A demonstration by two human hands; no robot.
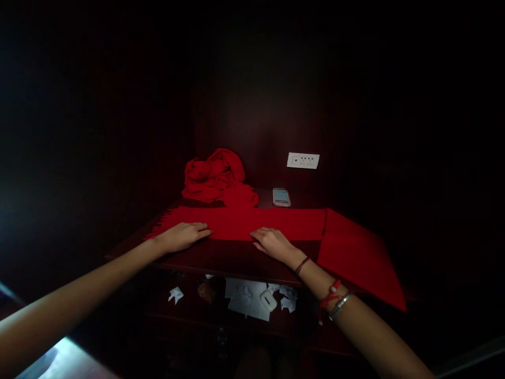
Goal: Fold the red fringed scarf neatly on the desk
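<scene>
A long red scarf lies flat across the dark table top, its fringed end at the left. At the right its other part slants down past the table's edge. My left hand rests palm down on the scarf's near edge, close to the fringe, with its fingers stretched out. Farther right, my right hand lies on the same edge near the middle, fingers flat and thumb apart. Neither hand grips anything that I can see. Behind the scarf sits a crumpled heap of red cloth, partly touching its far edge.
A phone lies behind the scarf, below a white wall socket. Under the table top, a shelf holds white paper, crumpled scraps and a small white case. The surroundings are very dark.
</scene>
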